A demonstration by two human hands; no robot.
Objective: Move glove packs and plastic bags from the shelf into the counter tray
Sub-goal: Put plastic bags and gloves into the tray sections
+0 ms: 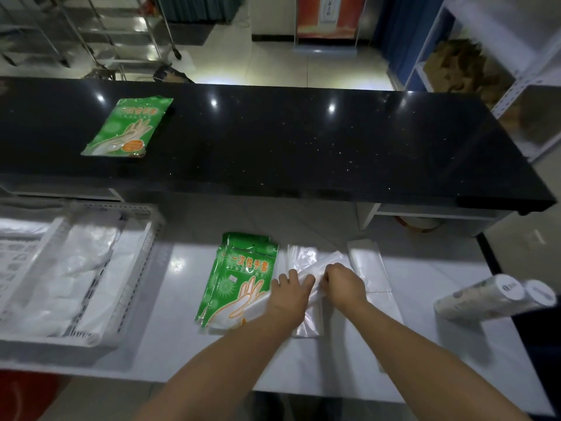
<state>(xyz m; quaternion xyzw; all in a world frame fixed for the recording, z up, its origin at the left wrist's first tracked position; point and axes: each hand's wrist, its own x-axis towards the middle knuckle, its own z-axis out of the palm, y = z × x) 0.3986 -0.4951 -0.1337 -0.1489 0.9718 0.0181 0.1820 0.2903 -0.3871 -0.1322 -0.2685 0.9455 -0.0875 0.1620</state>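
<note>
Head view: left hand (290,294) and right hand (344,284), fingers curled, both grip a clear plastic bag bundle (305,258) mid white counter (182,329). Stacked green glove packs (243,275) lie just left of the bundle. White tray (132,265) at the counter's left edge holds bags. A single glove pack (129,127) lies on the black ledge (303,141).

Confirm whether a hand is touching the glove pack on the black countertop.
No, that glove pack lies alone; left hand and right hand grip a plastic bag.
</note>
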